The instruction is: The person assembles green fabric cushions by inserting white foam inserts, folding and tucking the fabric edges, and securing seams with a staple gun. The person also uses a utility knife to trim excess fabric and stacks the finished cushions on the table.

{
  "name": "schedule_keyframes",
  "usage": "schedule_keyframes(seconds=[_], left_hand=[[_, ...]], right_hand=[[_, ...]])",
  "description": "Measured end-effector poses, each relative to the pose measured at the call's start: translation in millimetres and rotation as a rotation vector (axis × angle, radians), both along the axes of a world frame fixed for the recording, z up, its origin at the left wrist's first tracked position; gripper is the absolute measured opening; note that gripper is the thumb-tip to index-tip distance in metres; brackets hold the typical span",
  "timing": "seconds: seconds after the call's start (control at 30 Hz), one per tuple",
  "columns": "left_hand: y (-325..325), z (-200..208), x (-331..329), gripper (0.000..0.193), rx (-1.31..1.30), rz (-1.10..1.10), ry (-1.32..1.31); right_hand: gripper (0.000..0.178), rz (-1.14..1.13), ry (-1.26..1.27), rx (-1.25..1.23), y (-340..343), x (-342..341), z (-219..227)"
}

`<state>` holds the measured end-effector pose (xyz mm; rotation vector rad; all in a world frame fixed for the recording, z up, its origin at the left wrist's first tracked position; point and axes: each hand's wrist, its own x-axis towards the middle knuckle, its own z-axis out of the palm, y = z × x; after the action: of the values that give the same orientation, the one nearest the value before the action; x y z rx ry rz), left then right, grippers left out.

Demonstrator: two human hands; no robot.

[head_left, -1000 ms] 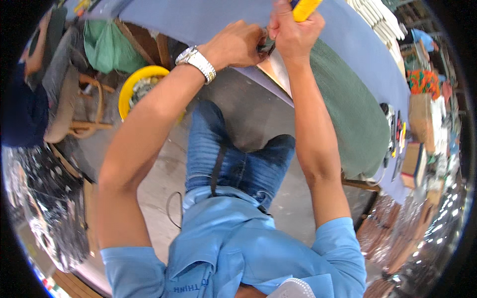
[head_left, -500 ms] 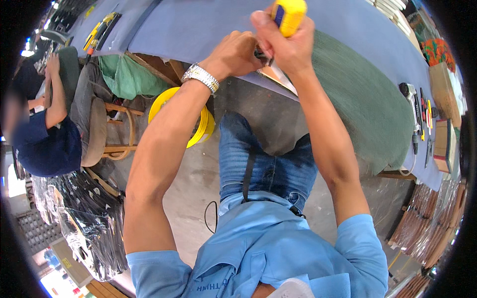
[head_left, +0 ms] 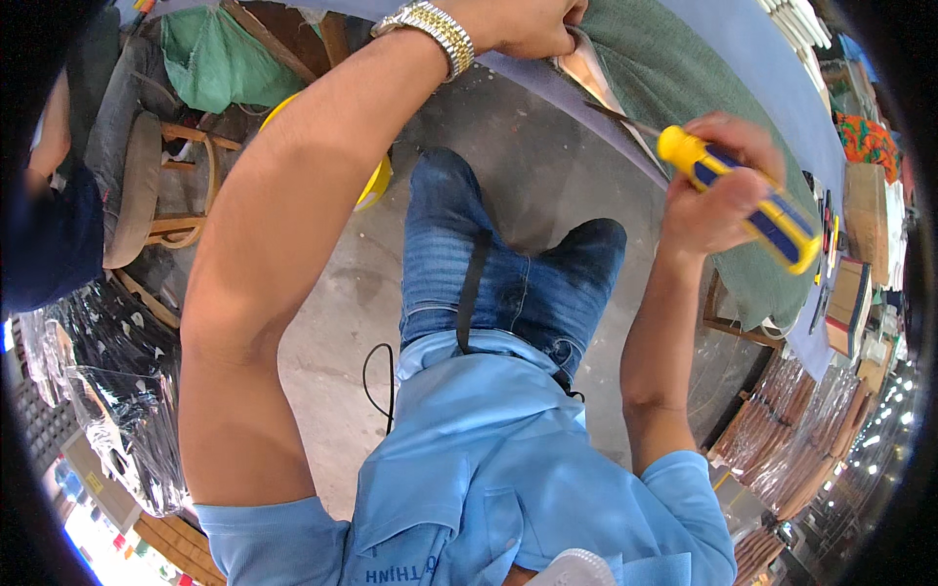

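The right hand (head_left: 718, 200), at two o'clock, has its fingers clamped around a yellow-and-blue screwdriver (head_left: 752, 200), its shaft angled toward the worktop (head_left: 674, 59) edge. At twelve o'clock the left hand (head_left: 518, 24) is curled shut on a tan piece (head_left: 586, 68), apparently steadying it.

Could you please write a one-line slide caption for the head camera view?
Right hand grips a yellow-and-blue screwdriver at the table edge, while the left hand rests beside it.
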<state>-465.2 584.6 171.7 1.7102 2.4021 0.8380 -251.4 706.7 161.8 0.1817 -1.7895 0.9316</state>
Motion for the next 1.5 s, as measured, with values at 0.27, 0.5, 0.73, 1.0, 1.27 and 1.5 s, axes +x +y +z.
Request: schedule_keyframes(seconds=[0.27,0.5,0.73,1.0,1.27,1.5], left_hand=[[-7,5,1,0.021,-0.001,0.019,0.007],[-10,10,4,0.024,-0.040,0.023,-0.016],[-6,18,7,0.021,-0.097,0.014,0.005],[-10,18,7,0.018,-0.107,0.010,-0.036],[-11,8,5,0.033,-0.162,0.014,0.126],[-10,5,9,0.036,-0.194,0.104,0.156]], right_hand=[[0.014,-0.144,-0.031,0.129,-29,8,-18],[0.008,-0.083,-0.166,0.098,-5,-16,5],[0.014,0.301,0.015,-0.532,1,-76,21],[0.016,0.260,0.041,-0.590,-13,-108,34],[0.019,0.179,0.123,-0.486,-17,-133,34],[0.021,0.188,0.049,-0.443,-16,-133,39]])
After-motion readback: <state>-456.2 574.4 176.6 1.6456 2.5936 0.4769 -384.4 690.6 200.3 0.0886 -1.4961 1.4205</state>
